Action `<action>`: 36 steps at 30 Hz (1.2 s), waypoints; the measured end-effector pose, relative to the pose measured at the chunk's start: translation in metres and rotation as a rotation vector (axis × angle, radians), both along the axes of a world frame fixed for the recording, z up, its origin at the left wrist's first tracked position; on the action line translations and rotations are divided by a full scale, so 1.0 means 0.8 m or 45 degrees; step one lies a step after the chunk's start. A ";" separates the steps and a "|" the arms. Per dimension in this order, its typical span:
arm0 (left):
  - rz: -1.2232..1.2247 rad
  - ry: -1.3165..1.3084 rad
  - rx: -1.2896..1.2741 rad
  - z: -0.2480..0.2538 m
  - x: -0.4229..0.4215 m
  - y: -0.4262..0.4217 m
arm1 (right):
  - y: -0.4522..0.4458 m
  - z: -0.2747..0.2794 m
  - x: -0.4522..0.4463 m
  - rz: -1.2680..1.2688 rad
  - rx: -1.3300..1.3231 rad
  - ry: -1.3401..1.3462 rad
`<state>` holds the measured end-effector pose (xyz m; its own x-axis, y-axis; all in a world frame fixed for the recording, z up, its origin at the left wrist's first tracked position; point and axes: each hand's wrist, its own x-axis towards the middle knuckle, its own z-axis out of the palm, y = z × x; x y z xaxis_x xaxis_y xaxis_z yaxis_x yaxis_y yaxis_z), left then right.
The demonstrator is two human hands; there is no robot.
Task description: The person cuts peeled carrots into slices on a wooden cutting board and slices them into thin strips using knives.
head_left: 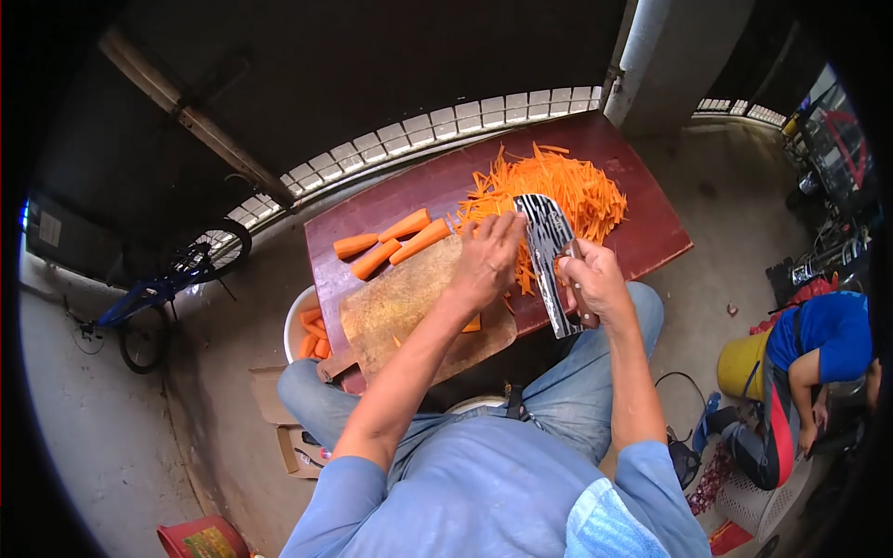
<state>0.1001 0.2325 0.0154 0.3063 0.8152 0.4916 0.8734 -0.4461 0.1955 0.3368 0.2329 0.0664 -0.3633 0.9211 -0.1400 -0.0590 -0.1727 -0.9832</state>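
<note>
My right hand is closed around the brown handle of a cleaver, its broad blade streaked black and white. The blade is raised over the near side of a pile of shredded carrot. Fingers stretched, my left hand is just left of the blade, with its fingertips close to the upper edge; I cannot tell if they touch it. Beneath my left forearm is a worn cutting board, with a few carrot bits by the wrist. Several peeled carrots lie beyond the board.
All this rests on a dark red table. A white bucket with carrot pieces stands at its left. A bicycle leans by the left wall. At right, a person in a blue shirt bends beside a yellow bucket and white basket.
</note>
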 end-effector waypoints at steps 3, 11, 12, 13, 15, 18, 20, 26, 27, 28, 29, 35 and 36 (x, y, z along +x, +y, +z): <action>0.055 -0.047 0.017 -0.018 -0.017 -0.003 | -0.007 0.001 0.010 -0.063 -0.018 0.087; 0.133 -0.980 -0.055 0.023 -0.051 -0.052 | -0.070 0.008 -0.022 0.117 0.853 -0.799; 0.124 -1.088 -0.135 0.029 -0.064 -0.052 | -0.077 0.007 -0.025 0.117 1.112 -0.948; 0.018 -1.131 -0.366 0.036 -0.080 -0.047 | -0.079 0.011 -0.025 0.143 1.218 -1.021; -0.118 -0.958 -0.437 0.045 -0.084 -0.040 | -0.081 0.024 -0.021 0.197 1.430 -1.167; -0.134 -0.649 -0.487 0.036 -0.081 -0.019 | -0.085 0.039 -0.010 0.249 1.580 -1.356; -0.038 -0.548 -0.455 0.030 -0.069 -0.005 | -0.090 0.041 -0.006 0.253 1.618 -1.416; -0.332 -0.192 -0.711 0.064 -0.028 0.008 | -0.090 0.031 -0.003 0.262 1.680 -1.495; -0.296 -0.136 -0.636 0.064 -0.024 0.011 | -0.087 0.027 -0.001 0.239 1.685 -1.521; -0.258 -0.081 -0.561 0.064 -0.020 0.014 | -0.083 0.024 0.000 0.217 1.690 -1.545; -0.230 -0.045 -0.344 0.043 -0.019 0.028 | -0.079 0.021 0.001 0.185 1.696 -1.537; -0.273 -0.111 -0.434 0.049 -0.006 0.026 | -0.067 0.010 0.005 0.151 1.674 -1.528; -0.249 -0.016 -0.515 0.048 -0.007 0.023 | -0.069 0.009 0.005 0.151 1.651 -1.531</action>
